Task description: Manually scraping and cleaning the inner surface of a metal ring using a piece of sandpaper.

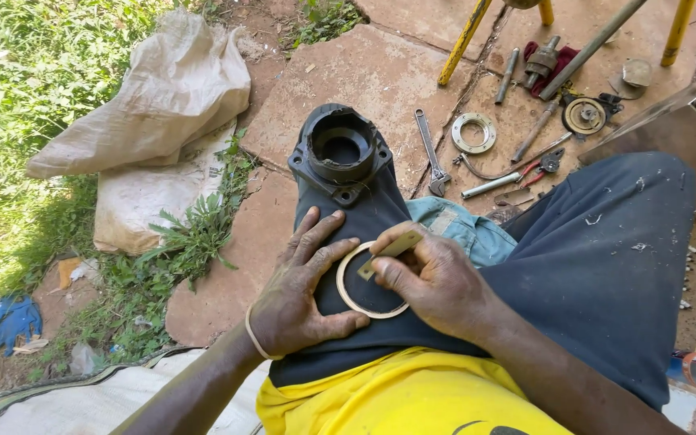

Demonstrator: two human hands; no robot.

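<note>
1. We are looking down at our own lap, where a thin pale ring (369, 278) is lying flat on the dark trouser thigh (606, 266), just below the knee.
2. Our left hand (304, 290) is lying open, palm down and fingers spread, pressing the ring's left edge against the leg; a pale band is circling that wrist.
3. Our right hand (432, 278) is pinching a small flat tan strip (390, 250) between thumb and fingers, and the strip is resting across the ring's upper right rim. Its long axis is running from lower left to upper right.
4. A black metal housing (339, 153) is sitting on our knee just beyond the ring, its round bore facing up.
5. At the upper left, two pale woven sacks (151, 105) are lying crumpled, one on top of the other, where the grass meets the stone paving (364, 72); we are seeing no print on them.
6. A blue scrap (10, 321) is lying in the grass at the far left.
7. On the paving ahead we are seeing an adjustable wrench (431, 153) pointing away from us, a metal ring plate (474, 133), red-handled pliers (537, 167) and a red rag (545, 68) under metal parts.
</note>
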